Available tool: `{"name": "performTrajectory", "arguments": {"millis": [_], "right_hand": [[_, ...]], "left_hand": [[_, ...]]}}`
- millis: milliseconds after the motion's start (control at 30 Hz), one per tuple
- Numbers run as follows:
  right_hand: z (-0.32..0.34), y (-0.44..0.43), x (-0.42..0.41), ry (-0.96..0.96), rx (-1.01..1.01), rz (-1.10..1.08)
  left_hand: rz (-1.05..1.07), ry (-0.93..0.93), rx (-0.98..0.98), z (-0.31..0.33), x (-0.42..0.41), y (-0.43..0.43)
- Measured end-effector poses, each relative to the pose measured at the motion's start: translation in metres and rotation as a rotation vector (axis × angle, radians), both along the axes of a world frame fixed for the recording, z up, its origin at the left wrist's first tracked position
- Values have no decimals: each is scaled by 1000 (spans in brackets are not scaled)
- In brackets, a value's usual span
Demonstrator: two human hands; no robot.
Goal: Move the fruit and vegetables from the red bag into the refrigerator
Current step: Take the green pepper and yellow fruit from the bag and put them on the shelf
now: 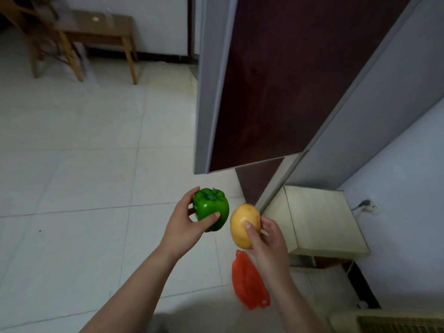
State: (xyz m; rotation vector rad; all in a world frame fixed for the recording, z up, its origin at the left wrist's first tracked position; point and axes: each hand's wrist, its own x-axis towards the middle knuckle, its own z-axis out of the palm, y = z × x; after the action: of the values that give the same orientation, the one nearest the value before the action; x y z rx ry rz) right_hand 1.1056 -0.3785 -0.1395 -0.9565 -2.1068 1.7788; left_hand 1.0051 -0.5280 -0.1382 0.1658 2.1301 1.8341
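Between the thumb and curled fingers of the left hand [182,227], a glossy green bell pepper [211,209] was gripped. Just beside it, a smooth yellow potato [243,225] was clasped by the right hand [266,246]. Below that hand, a crumpled red plastic bag [248,282] lay on the pale tiled floor [84,188].
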Motion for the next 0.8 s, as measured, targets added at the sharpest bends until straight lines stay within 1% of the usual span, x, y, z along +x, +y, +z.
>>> {"name": "performTrajectory", "arguments": {"millis": [200, 367, 433, 567, 667, 800], "right_hand": [[20, -62, -63, 19, 162, 131], [15, -137, -131, 48, 329, 282], [14, -169, -165, 60, 350, 339], [9, -224, -214, 44, 313, 433], [6, -245, -237, 40, 318, 443], [-1, -246, -266, 21, 385, 484]], "left_hand": [[19, 117, -72, 22, -56, -85], [73, 124, -91, 23, -111, -174], [127, 127, -108, 22, -133, -213], [238, 80, -133, 20, -166, -274], [226, 59, -130, 19, -192, -295], [201, 21, -108, 11, -221, -298]]}}
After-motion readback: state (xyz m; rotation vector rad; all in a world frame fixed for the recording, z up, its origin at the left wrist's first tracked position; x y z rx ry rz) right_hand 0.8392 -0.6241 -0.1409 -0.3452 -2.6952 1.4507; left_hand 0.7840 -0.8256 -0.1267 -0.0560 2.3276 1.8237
